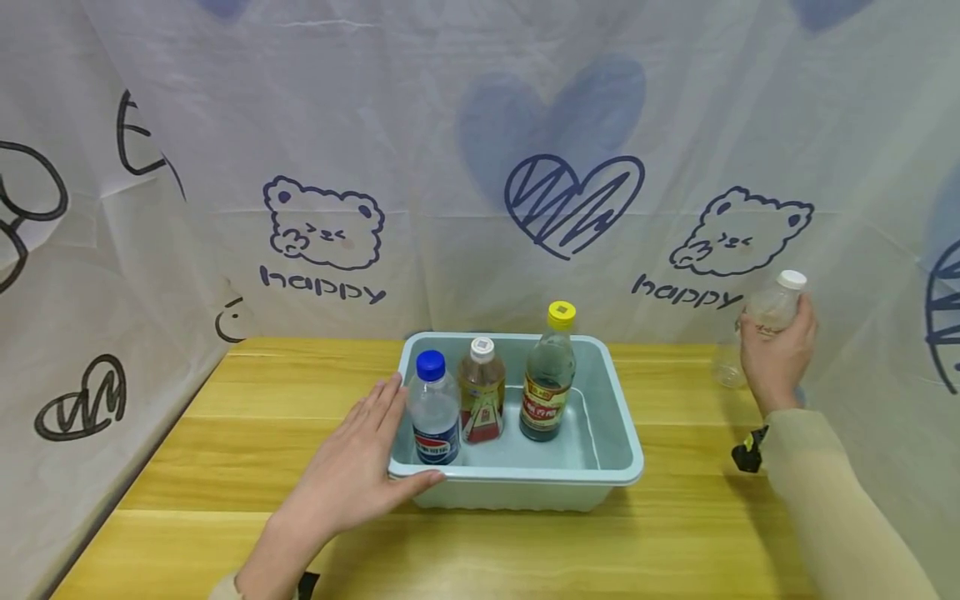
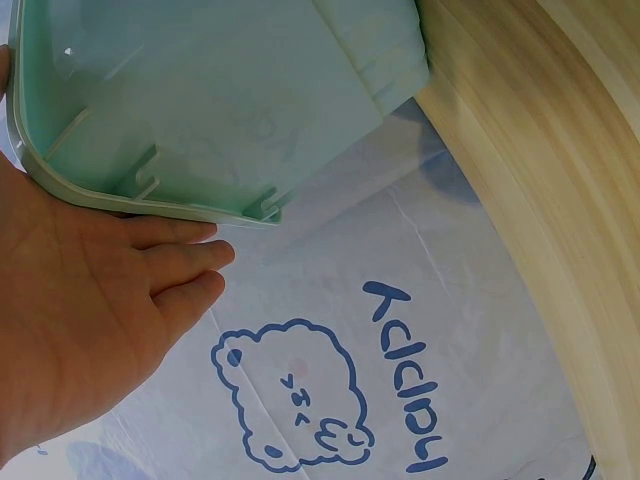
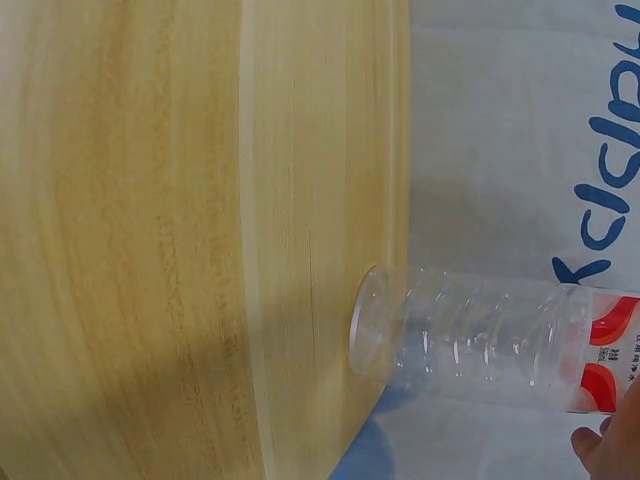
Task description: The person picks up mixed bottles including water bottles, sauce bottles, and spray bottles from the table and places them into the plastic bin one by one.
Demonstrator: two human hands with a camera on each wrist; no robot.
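My left hand (image 1: 352, 475) lies against the left front corner of a pale blue plastic basin (image 1: 626, 433), fingers straight along the side rim and thumb at the front rim. In the left wrist view, the fingers touch the basin's outer wall (image 2: 230, 110). Inside stand a blue-capped bottle (image 1: 432, 404), a white-capped bottle of brownish liquid (image 1: 480, 383) and a yellow-capped glass sauce bottle (image 1: 551, 375). At the far right, my right hand (image 1: 783, 358) grips a clear plastic bottle (image 3: 480, 335) with a white cap and red-and-white label. Whether its base touches the table cannot be told.
The wooden table (image 1: 262, 450) carries the basin near its back edge. A white curtain (image 1: 420, 167) printed with hearts and bears hangs behind and along both sides, close to my right hand. A small black object (image 1: 750, 450) shows at the right sleeve.
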